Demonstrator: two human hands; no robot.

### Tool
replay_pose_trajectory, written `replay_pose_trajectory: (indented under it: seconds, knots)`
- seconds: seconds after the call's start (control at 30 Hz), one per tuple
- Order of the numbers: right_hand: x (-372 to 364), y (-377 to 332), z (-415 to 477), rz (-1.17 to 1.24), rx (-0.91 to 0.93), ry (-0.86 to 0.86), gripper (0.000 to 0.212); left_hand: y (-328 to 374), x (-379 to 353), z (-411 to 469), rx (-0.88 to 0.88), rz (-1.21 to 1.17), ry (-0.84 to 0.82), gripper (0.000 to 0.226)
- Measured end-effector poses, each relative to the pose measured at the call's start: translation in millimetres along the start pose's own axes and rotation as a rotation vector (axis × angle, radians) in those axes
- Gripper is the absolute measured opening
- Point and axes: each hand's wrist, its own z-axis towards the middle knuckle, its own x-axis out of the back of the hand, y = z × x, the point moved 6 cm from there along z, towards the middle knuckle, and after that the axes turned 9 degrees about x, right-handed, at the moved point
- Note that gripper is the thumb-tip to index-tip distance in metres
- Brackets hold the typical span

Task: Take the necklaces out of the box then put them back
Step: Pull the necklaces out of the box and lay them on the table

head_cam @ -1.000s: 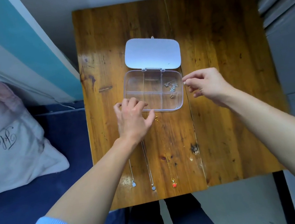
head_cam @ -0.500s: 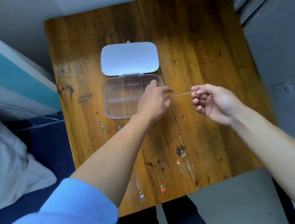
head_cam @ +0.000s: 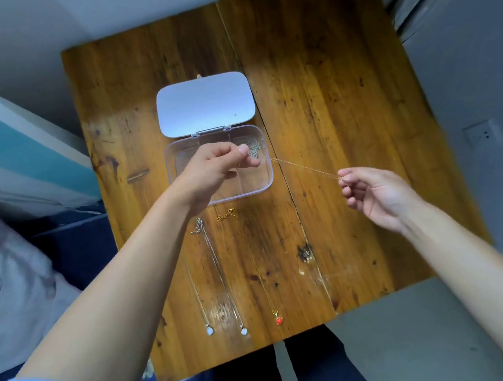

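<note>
where the wooden table (head_cam: 327, 94) comes nearest the person, three necklaces lie stretched out side by side, pendants toward the near edge: a left white-pendant necklace (head_cam: 209, 331), partly hidden under the left forearm, a middle white-pendant necklace (head_cam: 244, 331) and a red-pendant necklace (head_cam: 278, 321). their clasps end just short of the clear box (head_cam: 270, 179). farther in, the right hand (head_cam: 373, 195) is off to the right of the box, above the table, pinching one end of a thin gold chain (head_cam: 304, 167) at its fingertips, the other fingers loosely curled. the chain runs taut to the left hand (head_cam: 213, 169), which hovers over the box and grips it between thumb and forefinger. just beside that thumb, a silver necklace (head_cam: 254, 150) sits bunched in the box's far right compartment. beyond the box its white lid (head_cam: 205, 103) lies flung open, flat on the table.
</note>
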Motion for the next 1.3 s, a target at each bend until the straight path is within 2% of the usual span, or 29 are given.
replay_pose_trajectory:
  seconds: [0.1,0.2,0.37,0.43,0.57,0.7,0.9,1.13,1.3]
  knots:
    - [2.6,18.9,-10.1,-0.066,-0.008,-0.011,0.011,-4.9,3.2,-8.0,0.055,-0.181,-0.057,0.027]
    - [2.9,41.8,-27.9,-0.254,-0.015,-0.047,0.012,-20.4,1.4,-13.8,0.137,-0.226,-0.029,0.025]
    - [6.8,87.4,-65.8,-0.467,-0.022,-0.012,0.009,-52.5,-11.9,-18.8,0.270,-0.069,0.016,0.022]
    - [7.6,103.1,-78.7,-0.558,-0.017,0.010,0.008,-61.1,-16.1,-16.7,0.283,0.077,0.112,0.023]
    - [-1.5,123.1,-96.6,-0.676,0.016,-0.029,0.011,-58.1,-23.6,-11.3,0.083,0.590,0.375,0.026]
    - [-9.7,136.8,-107.9,-0.770,0.013,-0.024,0.012,-56.9,-46.8,-10.0,-0.106,0.933,0.447,0.020]
    - [-10.4,145.7,-110.9,-0.933,0.045,0.008,0.016,-60.7,-66.5,2.7,-0.268,1.082,0.411,0.024]
    - [-15.7,141.9,-115.1,-1.194,0.162,-0.018,0.021,-58.2,-66.2,6.8,-0.285,1.162,0.416,0.027]
    - [-13.9,125.7,-113.2,-1.210,0.185,-0.060,0.018,-55.2,-57.7,-8.7,-0.286,1.173,0.417,0.028]
